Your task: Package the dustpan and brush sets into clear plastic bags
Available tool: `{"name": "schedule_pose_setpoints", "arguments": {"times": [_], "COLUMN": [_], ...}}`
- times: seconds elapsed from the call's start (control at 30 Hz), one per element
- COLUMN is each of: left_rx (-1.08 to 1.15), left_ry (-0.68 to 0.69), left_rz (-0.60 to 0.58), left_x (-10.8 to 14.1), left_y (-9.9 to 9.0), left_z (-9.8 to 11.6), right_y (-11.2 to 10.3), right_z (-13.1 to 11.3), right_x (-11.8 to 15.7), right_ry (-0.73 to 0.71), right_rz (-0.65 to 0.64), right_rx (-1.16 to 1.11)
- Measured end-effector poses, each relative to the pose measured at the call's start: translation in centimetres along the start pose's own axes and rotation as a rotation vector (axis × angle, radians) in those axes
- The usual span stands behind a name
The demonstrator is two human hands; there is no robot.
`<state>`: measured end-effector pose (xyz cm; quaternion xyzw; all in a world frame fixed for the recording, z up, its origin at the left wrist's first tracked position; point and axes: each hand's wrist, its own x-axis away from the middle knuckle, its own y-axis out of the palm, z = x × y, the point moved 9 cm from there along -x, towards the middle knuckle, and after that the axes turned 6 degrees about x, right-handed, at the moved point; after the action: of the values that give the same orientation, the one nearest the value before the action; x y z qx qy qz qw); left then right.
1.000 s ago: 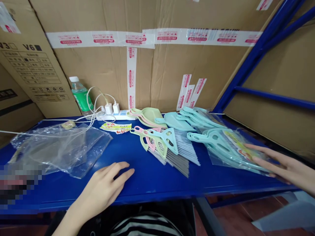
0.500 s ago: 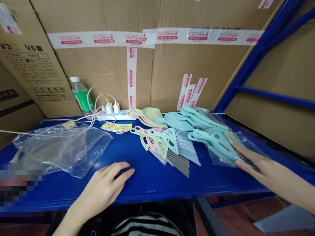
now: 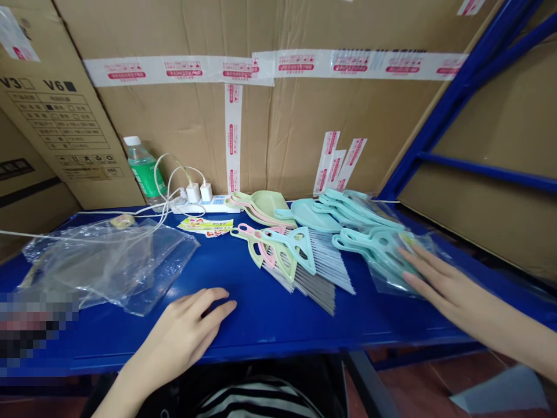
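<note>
Right hand (image 3: 448, 290) shifted leftward over bagged turquoise dustpan set (image 3: 385, 252), right of frame.
Its fingers are spread; left hand (image 3: 191, 319) is held loosely curled over tabletop (image 3: 278, 325), lower left.

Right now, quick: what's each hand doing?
Left hand: open, empty, fingers loosely curled over the blue tabletop.
Right hand: open, fingers on the clear-bagged turquoise plastic brush set.

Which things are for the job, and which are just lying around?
Probably for the job:
bagged teal pieces, at the right hand
loose brushes
loose dustpans
clear plastic bags
bright cards

Probably just lying around:
green-labelled bottle
power strip
white cables
</note>
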<state>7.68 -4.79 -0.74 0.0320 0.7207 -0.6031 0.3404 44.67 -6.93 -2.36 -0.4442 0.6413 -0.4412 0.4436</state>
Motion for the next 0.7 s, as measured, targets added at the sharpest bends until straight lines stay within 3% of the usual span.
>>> {"name": "schedule_pose_setpoints", "arguments": {"times": [0.1,0.3,0.4,0.53,0.7], "left_rx": [0.007,-0.064,-0.123,-0.119,-0.142], "left_ry": [0.003,0.112,0.182,0.207,0.245], "left_rz": [-0.02,-0.14,-0.224,-0.383,-0.594], "left_x": [-0.1,-0.8,-1.7,-3.5,-5.7], "left_y": [0.1,1.2,2.3,3.8,5.4], "left_z": [0.0,0.6,1.1,1.6,2.2], "right_y": [0.8,1.5,1.7,0.3,0.2], "right_z": [-2.0,-4.7,-6.4,-9.7,-14.4], "right_x": [-0.9,-3.0,-4.1,-6.4,-9.4], "right_ry": [-0.04,-0.137,-0.206,-0.312,-0.418], "right_rz": [-0.039,0.071,0.027,0.007,-0.159], "right_rx": [0.021,0.06,0.055,0.033,0.237]}}
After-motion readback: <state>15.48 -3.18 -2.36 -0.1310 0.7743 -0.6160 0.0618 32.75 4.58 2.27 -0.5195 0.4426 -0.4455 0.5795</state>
